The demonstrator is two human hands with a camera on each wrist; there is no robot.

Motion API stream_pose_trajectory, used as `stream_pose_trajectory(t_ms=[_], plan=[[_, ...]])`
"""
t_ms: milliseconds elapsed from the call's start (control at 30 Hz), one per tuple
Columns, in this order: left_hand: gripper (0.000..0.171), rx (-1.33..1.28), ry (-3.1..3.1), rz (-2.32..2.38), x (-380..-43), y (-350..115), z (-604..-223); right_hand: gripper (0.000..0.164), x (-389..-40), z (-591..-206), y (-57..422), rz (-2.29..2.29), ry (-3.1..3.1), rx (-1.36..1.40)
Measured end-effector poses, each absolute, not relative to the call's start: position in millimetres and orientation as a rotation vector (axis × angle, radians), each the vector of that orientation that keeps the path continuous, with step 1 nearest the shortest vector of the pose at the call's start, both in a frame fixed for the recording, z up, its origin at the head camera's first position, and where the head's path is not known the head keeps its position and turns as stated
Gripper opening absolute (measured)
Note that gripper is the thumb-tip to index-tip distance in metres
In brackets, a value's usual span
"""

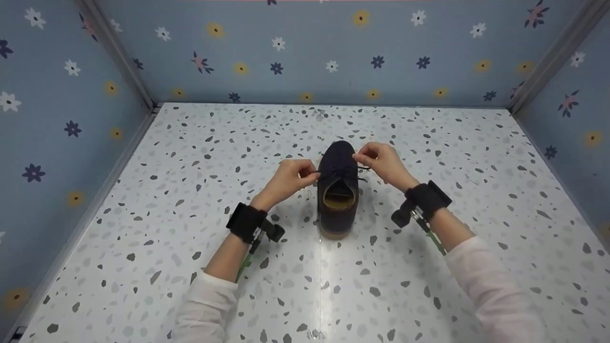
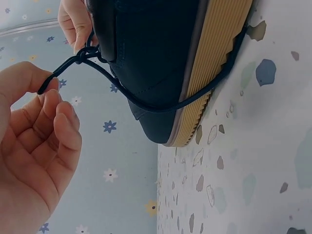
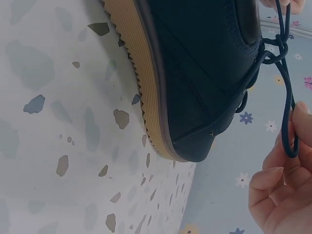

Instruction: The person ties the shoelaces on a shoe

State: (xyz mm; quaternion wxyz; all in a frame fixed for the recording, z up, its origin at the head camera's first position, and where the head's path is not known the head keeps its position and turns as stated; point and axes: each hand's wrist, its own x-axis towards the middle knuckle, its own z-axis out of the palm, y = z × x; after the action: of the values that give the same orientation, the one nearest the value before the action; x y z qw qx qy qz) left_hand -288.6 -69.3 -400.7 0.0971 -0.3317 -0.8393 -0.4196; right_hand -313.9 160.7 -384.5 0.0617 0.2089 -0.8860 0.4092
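A dark navy lace-up shoe [image 1: 339, 153] stands upright on its tan ribbed sole [image 2: 214, 44], toe pointing away from me. At its left side, my left hand [image 1: 288, 177] pinches part of the dark shoelace [image 2: 62, 68] between thumb and forefinger. Across the shoe my right hand [image 1: 385, 164] pinches a long lace loop [image 3: 286, 105]. Both strands meet at a knot [image 3: 275, 51] over the shoe's opening. One lace length droops down the shoe's left side in the left wrist view. How tight the knot is, I cannot tell.
The shoe stands on a white speckled tabletop [image 1: 157, 214]. Blue flowered panels [image 1: 305, 38] enclose the back and both sides, with grey posts [image 1: 116, 52] at the corners. Each wrist wears a black strap [image 1: 245, 223] with a small camera.
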Motion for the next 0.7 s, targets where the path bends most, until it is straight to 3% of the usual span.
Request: stream_pose_trajectory(t_ms=[700], plan=[[0.009, -0.962, -2.577, -1.281, -281.6, -67.9, -401.4, 0.017, -311.3, -388.3, 169.6, 1.223, -2.681, 0.606]])
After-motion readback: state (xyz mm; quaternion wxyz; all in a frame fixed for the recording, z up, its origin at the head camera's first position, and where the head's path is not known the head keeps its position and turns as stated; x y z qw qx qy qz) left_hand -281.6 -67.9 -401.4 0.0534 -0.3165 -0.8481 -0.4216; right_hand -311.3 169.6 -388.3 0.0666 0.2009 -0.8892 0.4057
